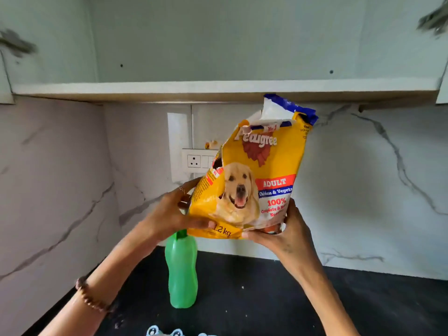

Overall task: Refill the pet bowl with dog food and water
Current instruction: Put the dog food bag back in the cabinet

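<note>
Above the worktop (266, 299): bag (252, 175), held upright, top torn open. Our left hand (167, 214) grips its lower left side, right hand (288, 236) cups its base. We judge it soft, crinkly, bottom-heavy; best supported underneath. Bottle (181, 270) stands below.

The dog food bag (254, 170) is glossy, crinkled plastic film. The green bottle (181, 270) is smooth translucent plastic. The counter (254, 299) is dark speckled stone; the wall (363, 190) is veined marble-look.

The dog food bag (252, 175) reads "Pedigree", "ADULT", "100%", seemingly "1.2 kg".
</note>
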Tool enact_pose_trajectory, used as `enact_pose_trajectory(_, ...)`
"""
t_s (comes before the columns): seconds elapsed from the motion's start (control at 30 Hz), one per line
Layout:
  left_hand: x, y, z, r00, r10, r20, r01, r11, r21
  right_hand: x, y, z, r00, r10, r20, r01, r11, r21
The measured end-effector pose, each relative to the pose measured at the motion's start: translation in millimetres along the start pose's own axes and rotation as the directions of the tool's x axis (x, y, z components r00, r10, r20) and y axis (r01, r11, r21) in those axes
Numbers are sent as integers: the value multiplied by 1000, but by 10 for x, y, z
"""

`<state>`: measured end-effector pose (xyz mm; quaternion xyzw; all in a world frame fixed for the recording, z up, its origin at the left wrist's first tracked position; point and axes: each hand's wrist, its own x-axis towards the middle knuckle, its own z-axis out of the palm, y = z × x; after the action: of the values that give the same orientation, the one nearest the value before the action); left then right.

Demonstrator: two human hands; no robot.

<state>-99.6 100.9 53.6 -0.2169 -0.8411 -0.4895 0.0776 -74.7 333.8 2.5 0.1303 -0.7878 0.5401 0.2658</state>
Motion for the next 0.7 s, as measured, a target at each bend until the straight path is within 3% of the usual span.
enact_pose_trajectory(0.37, -213, 581, -563, 995, 65, -76, -67, 997, -29, 76, -885, -115, 998, -61, 3, 60, 989, -137)
enact_pose_trajectory(0.7, -400, 775, -654, 995, 96, -22, -97, 990, -103, -94, -1257, -243, 998, -54, -27, 46, 966, -256)
